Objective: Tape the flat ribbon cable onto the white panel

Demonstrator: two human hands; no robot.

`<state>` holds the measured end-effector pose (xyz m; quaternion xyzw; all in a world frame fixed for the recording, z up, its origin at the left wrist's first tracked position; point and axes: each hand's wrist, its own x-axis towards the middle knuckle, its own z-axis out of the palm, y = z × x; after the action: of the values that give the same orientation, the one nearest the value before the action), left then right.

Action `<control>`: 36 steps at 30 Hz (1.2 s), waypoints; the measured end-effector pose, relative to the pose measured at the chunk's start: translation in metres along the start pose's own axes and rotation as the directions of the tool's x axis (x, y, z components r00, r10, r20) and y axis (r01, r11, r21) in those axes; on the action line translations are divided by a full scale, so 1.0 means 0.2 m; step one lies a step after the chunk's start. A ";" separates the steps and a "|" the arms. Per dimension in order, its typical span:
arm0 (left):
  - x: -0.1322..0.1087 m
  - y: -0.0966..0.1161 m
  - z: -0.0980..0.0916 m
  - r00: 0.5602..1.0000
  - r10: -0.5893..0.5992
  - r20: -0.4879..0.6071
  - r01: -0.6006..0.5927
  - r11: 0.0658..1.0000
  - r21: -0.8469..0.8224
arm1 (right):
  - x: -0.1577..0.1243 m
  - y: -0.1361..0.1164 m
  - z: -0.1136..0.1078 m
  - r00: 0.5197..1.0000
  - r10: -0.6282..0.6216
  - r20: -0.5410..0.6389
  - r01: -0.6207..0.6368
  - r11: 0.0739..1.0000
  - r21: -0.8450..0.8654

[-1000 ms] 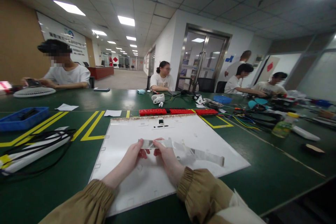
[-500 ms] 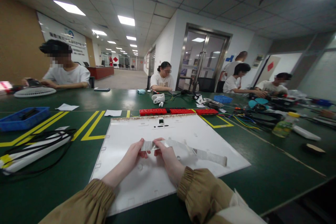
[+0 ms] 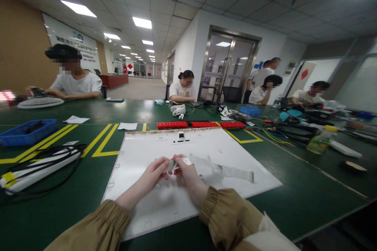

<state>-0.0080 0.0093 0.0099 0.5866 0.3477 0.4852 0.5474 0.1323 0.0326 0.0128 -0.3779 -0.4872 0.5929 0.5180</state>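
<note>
My left hand (image 3: 159,169) and my right hand (image 3: 188,174) are close together over a large white panel (image 3: 141,208). Between them they pinch one end of a long, grey-silver flat ribbon cable (image 3: 237,173). Fingers of both hands are closed on this end, so part of it is hidden. From my right hand the cable trails off rightward across the panel, bent along the way, to a darker far end. The panel lies flat, with clips along its left edge and small dark slots near its top.
Red strip-like blocks (image 3: 172,125) line the panel's far edge. To the left are a blue tray (image 3: 28,131) and a white power strip (image 3: 50,168) wrapped in black cord. A yellow-capped bottle (image 3: 321,140) and tangled wires sit right. Several people sit around the green table (image 3: 73,208).
My left hand has slid right along the cable toward my right hand, covering more of the end. My right hand stays nearly where it was. A seated person at right raised a hand toward the head.
</note>
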 end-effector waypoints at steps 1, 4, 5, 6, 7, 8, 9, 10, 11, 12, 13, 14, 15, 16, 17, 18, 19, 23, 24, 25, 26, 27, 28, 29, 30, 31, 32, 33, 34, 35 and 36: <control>0.00 0.01 0.00 1.000 -0.002 0.005 0.002 1.000 0.007 | 0.00 0.00 0.00 1.000 0.000 0.006 0.000 1.000 -0.002; -0.01 0.01 0.01 1.000 0.009 0.009 -0.010 0.999 0.033 | -0.01 -0.01 0.00 1.000 0.011 0.010 -0.011 1.000 0.007; -0.01 0.00 0.01 1.000 0.018 0.011 -0.019 0.999 0.042 | -0.01 -0.01 0.00 1.000 0.013 0.003 -0.013 1.000 0.009; -0.01 -0.01 0.01 0.999 0.029 0.020 -0.030 0.998 0.051 | -0.01 -0.01 0.00 1.000 0.015 -0.007 -0.015 1.000 0.007; -0.01 -0.02 0.01 0.999 0.043 0.032 -0.045 0.997 0.063 | -0.01 0.00 0.00 1.000 0.018 -0.021 -0.018 1.000 -0.001; -0.01 -0.02 0.01 0.997 0.058 0.046 -0.062 0.995 0.082 | -0.01 0.00 0.00 0.999 0.020 -0.040 -0.021 1.000 -0.014; -0.01 -0.03 0.01 0.996 0.072 0.059 -0.078 0.991 0.110 | 0.00 0.01 -0.01 0.998 0.021 -0.057 -0.023 0.999 -0.029; -0.01 -0.04 0.01 0.994 0.086 0.067 -0.095 0.985 0.147 | 0.00 0.01 -0.01 0.997 0.025 -0.069 -0.028 0.999 -0.044; -0.02 -0.04 0.01 0.993 0.097 0.069 -0.109 0.975 0.193 | 0.00 0.02 -0.01 0.997 0.030 -0.075 -0.034 0.998 -0.057; -0.02 -0.04 0.01 0.992 0.109 0.064 -0.121 0.963 0.240 | 0.00 0.02 -0.02 0.996 0.038 -0.074 -0.044 0.997 -0.069; -0.02 -0.03 0.02 0.991 0.120 0.054 -0.130 0.950 0.285 | 0.00 0.02 -0.02 0.996 0.049 -0.069 -0.054 0.995 -0.079; -0.03 -0.03 0.02 0.991 0.128 0.044 -0.135 0.937 0.323 | -0.01 0.02 -0.02 0.996 0.063 -0.063 -0.068 0.994 -0.085; -0.03 -0.02 0.02 0.990 0.136 0.034 -0.139 0.925 0.354 | -0.01 0.01 -0.02 0.995 0.076 -0.060 -0.081 0.993 -0.085; -0.03 -0.01 0.03 0.989 0.143 0.025 -0.141 0.914 0.379 | -0.02 0.00 -0.02 0.994 0.086 -0.062 -0.091 0.993 -0.081; -0.04 0.00 0.03 0.989 0.148 0.017 -0.142 0.904 0.403 | -0.02 0.00 -0.01 0.993 0.092 -0.068 -0.097 0.993 -0.073; -0.04 0.01 0.04 0.988 0.154 0.009 -0.144 0.894 0.425 | -0.03 -0.02 -0.01 0.993 0.094 -0.066 -0.098 0.993 -0.063; -0.04 0.01 0.04 0.987 0.162 0.002 -0.146 0.882 0.449 | -0.04 -0.03 0.00 0.994 0.092 -0.059 -0.095 0.994 -0.051; -0.06 0.03 0.04 0.979 0.203 -0.025 -0.154 0.808 0.568 | -0.07 -0.07 0.02 0.998 0.065 -0.023 -0.066 0.997 -0.037; -0.06 0.04 0.04 0.978 0.207 -0.028 -0.149 0.784 0.602 | -0.08 -0.07 0.03 0.998 0.054 -0.015 -0.055 0.997 -0.045; -0.07 0.04 0.03 0.978 0.207 -0.032 -0.140 0.759 0.636 | -0.08 -0.08 0.04 0.999 0.041 -0.003 -0.041 0.998 -0.056; -0.07 0.04 0.03 0.978 0.204 -0.034 -0.130 0.735 0.665 | -0.09 -0.08 0.04 1.000 0.022 0.015 -0.021 0.997 -0.068; -0.07 0.04 0.03 0.980 0.198 -0.036 -0.118 0.714 0.690 | -0.09 -0.08 0.04 1.000 0.003 0.030 -0.001 0.997 -0.079; -0.07 0.04 0.03 0.980 0.193 -0.039 -0.108 0.695 0.711 | -0.08 -0.08 0.04 0.999 -0.014 0.039 0.018 0.996 -0.089; -0.07 0.04 0.03 0.981 0.188 -0.041 -0.100 0.681 0.726 | -0.08 -0.07 0.04 0.999 -0.024 0.033 0.027 0.995 -0.100; -0.07 0.04 0.03 0.982 0.186 -0.041 -0.096 0.670 0.736 | -0.08 -0.07 0.04 1.000 -0.026 0.015 0.027 0.993 -0.116; -0.07 0.04 0.03 0.982 0.186 -0.041 -0.094 0.661 0.745 | -0.08 -0.07 0.04 1.000 -0.024 -0.007 0.023 0.991 -0.134; -0.07 0.04 0.03 0.981 0.187 -0.042 -0.092 0.653 0.752 | -0.08 -0.07 0.04 0.999 -0.023 -0.026 0.019 0.988 -0.153; -0.07 0.03 0.03 0.981 0.191 -0.044 -0.091 0.645 0.759 | -0.08 -0.07 0.04 0.999 -0.028 -0.035 0.022 0.985 -0.173; -0.07 0.03 0.03 0.980 0.194 -0.046 -0.091 0.638 0.765 | -0.08 -0.07 0.04 0.999 -0.041 -0.034 0.033 0.981 -0.192; -0.07 0.04 0.03 0.979 0.199 -0.046 -0.092 0.632 0.769 | -0.08 -0.07 0.04 0.998 -0.057 -0.028 0.050 0.977 -0.207; -0.08 0.04 0.03 0.978 0.204 -0.046 -0.094 0.628 0.773 | -0.08 -0.07 0.03 0.997 -0.072 -0.020 0.066 0.974 -0.216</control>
<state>-0.0083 -0.0077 0.0148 0.7569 0.5051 0.3728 0.1816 0.1316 0.0164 0.0266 -0.4228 -0.5543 0.5128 0.5010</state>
